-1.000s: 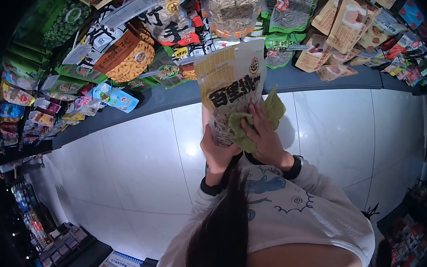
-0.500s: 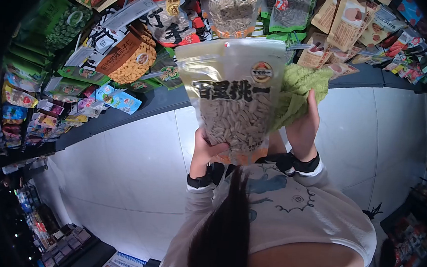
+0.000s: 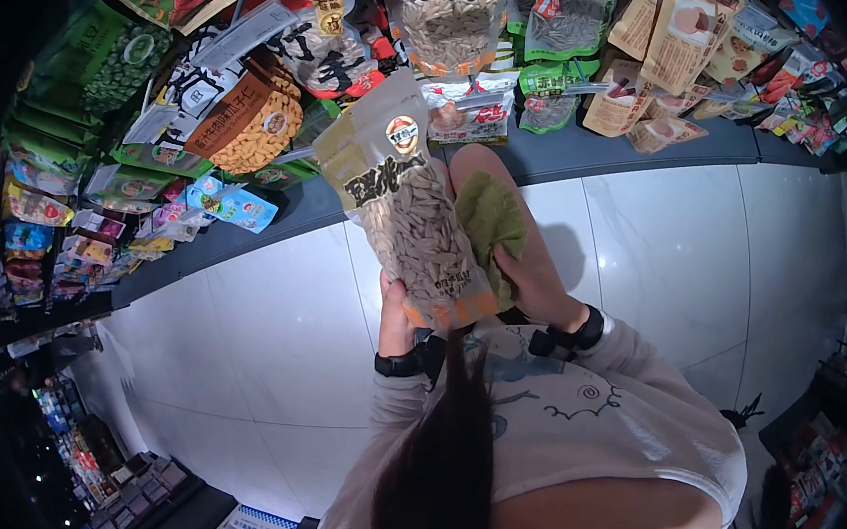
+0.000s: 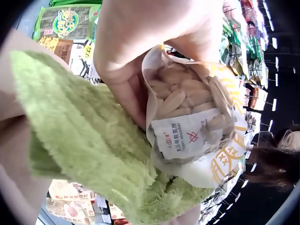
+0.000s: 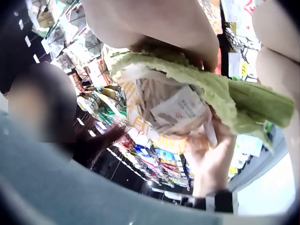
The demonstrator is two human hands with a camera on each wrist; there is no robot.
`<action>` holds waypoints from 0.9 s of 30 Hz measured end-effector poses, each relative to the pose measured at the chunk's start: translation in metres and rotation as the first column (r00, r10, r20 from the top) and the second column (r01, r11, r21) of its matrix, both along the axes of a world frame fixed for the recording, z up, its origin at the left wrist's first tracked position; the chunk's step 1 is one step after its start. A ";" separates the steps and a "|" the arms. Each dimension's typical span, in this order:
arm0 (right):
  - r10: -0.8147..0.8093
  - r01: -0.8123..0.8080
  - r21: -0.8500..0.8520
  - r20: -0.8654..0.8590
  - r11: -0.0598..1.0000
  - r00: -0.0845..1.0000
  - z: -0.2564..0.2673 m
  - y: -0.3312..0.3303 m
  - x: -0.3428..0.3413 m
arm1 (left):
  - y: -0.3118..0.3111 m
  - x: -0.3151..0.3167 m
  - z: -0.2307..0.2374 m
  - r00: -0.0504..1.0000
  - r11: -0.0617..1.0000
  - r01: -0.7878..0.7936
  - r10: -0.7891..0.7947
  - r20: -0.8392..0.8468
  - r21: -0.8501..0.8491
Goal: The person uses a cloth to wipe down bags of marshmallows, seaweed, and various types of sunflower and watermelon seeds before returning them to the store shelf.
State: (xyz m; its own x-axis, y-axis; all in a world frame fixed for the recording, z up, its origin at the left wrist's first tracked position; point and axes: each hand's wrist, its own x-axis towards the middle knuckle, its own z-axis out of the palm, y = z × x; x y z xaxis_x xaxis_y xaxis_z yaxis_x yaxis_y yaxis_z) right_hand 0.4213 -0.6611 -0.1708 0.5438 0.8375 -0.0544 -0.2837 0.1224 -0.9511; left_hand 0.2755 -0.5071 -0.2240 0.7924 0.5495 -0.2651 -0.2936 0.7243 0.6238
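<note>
A clear-fronted bag of sunflower seeds [image 3: 424,230] leans to the left in front of the person, its orange-trimmed bottom toward the body. My left hand [image 3: 398,314] grips its lower left edge; most of those fingers are hidden behind the bag. On the other side, my right hand [image 3: 539,286] holds a fuzzy green cloth [image 3: 491,222], thumb on top, close against the bag's right edge. From below, the left wrist view shows the bag's underside with a white oxygen absorber packet [image 4: 187,133] among the seeds, and the cloth overlapping the bag's edge.
A dark shelf edge [image 3: 631,161] curves across the front, with hanging snack bags above it. Other seed bags [image 3: 452,33] hang straight ahead, and a brown-labelled nut bag [image 3: 256,117] hangs at left. White floor tiles [image 3: 270,312] lie below.
The cloth first pressed on the bag's front, then went out to its right edge and has since come lower and nearer the body. The bag turned face-up and now tilts left.
</note>
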 end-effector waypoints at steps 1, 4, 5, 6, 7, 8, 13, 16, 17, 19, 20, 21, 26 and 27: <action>-0.013 0.013 0.008 -0.062 1.000 0.998 -0.001 0.001 0.005 | 0.000 -0.002 -0.001 0.999 0.999 -0.024 0.025 -0.036 0.025; 0.023 -0.003 0.077 -0.253 0.997 0.967 0.008 0.004 0.013 | -0.003 -0.004 0.010 0.988 0.991 -0.038 0.056 -0.141 0.129; 0.042 -0.036 0.041 -0.179 0.999 0.983 0.018 0.009 0.014 | -0.002 -0.005 0.009 0.984 0.984 0.000 0.031 -0.174 0.177; 0.064 -0.065 0.001 -0.104 0.998 0.992 0.029 0.014 0.015 | -0.002 -0.006 0.008 0.979 0.974 0.039 0.008 -0.206 0.222; 0.019 -0.012 -0.028 0.292 1.000 0.956 0.043 0.021 0.009 | -0.001 -0.005 0.009 0.975 0.978 -0.028 0.072 -0.210 0.206; 0.068 -0.061 -0.032 0.594 0.998 0.801 0.040 0.025 0.007 | 0.002 -0.005 0.011 0.967 0.977 -0.090 0.132 -0.217 0.193; 0.133 -0.137 -0.099 0.955 0.986 0.265 0.008 0.039 -0.003 | 0.033 -0.009 0.012 0.899 0.908 -0.187 0.313 -0.308 0.375; 0.158 -0.152 -0.122 0.954 0.981 0.255 0.001 0.039 0.000 | 0.036 -0.010 0.026 0.909 0.819 -0.068 0.286 -0.302 0.570; 0.183 -0.143 -0.148 0.945 0.979 0.272 0.001 0.041 0.003 | 0.038 -0.011 0.030 0.903 0.779 0.016 0.258 -0.344 0.626; 0.233 -0.123 -0.204 0.923 0.971 0.306 0.002 0.048 0.010 | 0.032 0.000 0.053 0.885 0.693 0.138 0.235 -0.402 0.707; 0.201 -0.067 -0.190 0.922 0.980 0.330 0.000 0.052 0.013 | 0.029 0.001 0.055 0.861 0.668 0.199 0.230 -0.454 0.717; 0.167 -0.014 -0.173 0.922 0.985 0.350 -0.003 0.057 0.015 | 0.027 0.001 0.056 0.833 0.640 0.257 0.232 -0.502 0.724; 0.028 0.159 -0.076 0.957 0.984 0.288 0.015 0.078 0.007 | 0.003 0.014 0.059 0.782 0.626 0.360 0.202 -0.589 0.692; 0.038 0.131 -0.074 0.965 0.989 0.260 0.018 0.079 0.000 | 0.004 0.013 0.057 0.784 0.605 0.369 0.205 -0.586 0.705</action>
State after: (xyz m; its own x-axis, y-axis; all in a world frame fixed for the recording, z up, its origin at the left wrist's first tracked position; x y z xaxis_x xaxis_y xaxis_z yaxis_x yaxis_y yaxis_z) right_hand 0.4218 -0.5817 -0.1527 0.3032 0.8407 0.4487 0.8523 -0.0286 -0.5223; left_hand 0.2881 -0.5034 -0.1668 0.6913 0.6992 -0.1825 0.3487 -0.1016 0.9317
